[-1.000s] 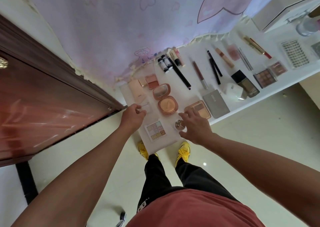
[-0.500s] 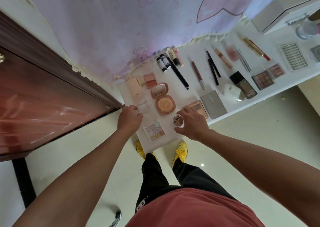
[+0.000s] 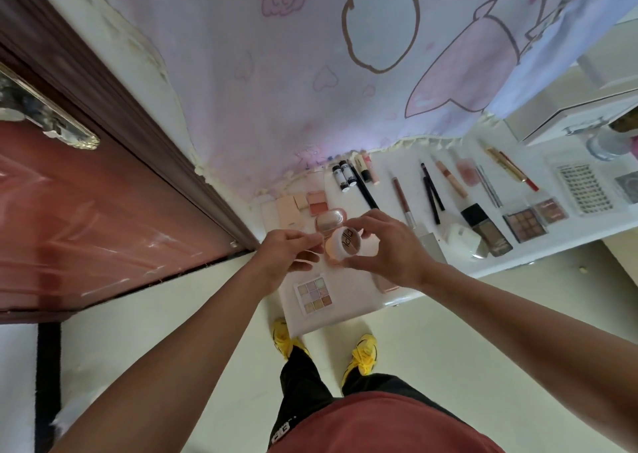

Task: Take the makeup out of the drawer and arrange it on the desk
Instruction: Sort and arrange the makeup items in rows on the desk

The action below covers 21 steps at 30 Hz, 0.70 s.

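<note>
My right hand (image 3: 386, 249) grips a small round white jar (image 3: 345, 243) with a dark printed lid, lifted above the left end of the white desk (image 3: 345, 318). Close beside it my left hand (image 3: 279, 255) pinches a small clear case (image 3: 305, 262) between thumb and fingers. Below both hands a pastel eyeshadow palette (image 3: 315, 295) lies flat. Behind the hands sit an open pink compact (image 3: 329, 219) and a blush palette (image 3: 317, 202). Further right lie two black-and-white tubes (image 3: 343, 176), pencils and lip tubes in a row, a foundation bottle (image 3: 486, 230) and a brown palette (image 3: 524, 224).
A red-brown door (image 3: 86, 211) stands at the left, right next to the desk's end. A printed pink curtain (image 3: 310, 72) hangs behind the desk. A lash tray (image 3: 583, 186) and a white box (image 3: 569, 117) fill the far right. My yellow shoes (image 3: 362, 354) stand under the desk's front edge.
My right hand has lifted the round jar off the desk and turned it. My left hand has come up from the clear case's spot with the case in its fingers, toward the jar.
</note>
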Each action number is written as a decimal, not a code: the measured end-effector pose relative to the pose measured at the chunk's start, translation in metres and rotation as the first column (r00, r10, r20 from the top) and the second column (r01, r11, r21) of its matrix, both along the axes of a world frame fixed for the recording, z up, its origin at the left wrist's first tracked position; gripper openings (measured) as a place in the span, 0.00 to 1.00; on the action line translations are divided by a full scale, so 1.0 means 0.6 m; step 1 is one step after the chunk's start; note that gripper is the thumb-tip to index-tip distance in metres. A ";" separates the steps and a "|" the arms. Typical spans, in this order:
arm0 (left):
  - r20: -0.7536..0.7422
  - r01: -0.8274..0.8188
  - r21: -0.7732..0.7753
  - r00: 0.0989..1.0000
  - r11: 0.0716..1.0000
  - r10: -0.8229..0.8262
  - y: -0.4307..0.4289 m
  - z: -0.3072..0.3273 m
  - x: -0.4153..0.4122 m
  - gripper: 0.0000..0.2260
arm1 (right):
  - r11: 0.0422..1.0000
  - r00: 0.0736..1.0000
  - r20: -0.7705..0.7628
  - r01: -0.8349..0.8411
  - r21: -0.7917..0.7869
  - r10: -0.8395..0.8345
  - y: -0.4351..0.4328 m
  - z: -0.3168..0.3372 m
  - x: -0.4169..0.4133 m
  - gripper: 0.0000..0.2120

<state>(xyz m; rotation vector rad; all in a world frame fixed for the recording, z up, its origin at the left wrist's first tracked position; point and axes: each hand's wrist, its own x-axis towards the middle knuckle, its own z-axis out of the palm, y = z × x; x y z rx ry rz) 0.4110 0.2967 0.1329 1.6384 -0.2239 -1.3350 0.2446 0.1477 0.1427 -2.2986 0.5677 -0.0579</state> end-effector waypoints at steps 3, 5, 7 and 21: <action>-0.020 0.011 -0.055 1.000 0.998 -0.012 -0.007 0.031 0.000 0.09 | 0.999 0.998 0.042 -0.043 0.021 0.042 -0.006 0.021 0.007 0.29; -0.050 0.021 -0.066 0.998 0.998 -0.024 -0.010 0.047 0.001 0.10 | 0.997 0.996 0.074 -0.062 0.044 0.058 -0.009 0.029 0.013 0.29; -0.076 0.019 -0.081 0.997 0.996 -0.025 -0.011 0.064 -0.001 0.13 | 0.996 0.993 0.102 -0.069 0.060 0.063 -0.012 0.041 0.016 0.29; -0.173 0.042 -0.174 0.982 0.984 -0.073 -0.005 0.110 -0.013 0.03 | 0.995 0.988 0.127 -0.096 0.013 0.093 -0.017 0.083 0.018 0.30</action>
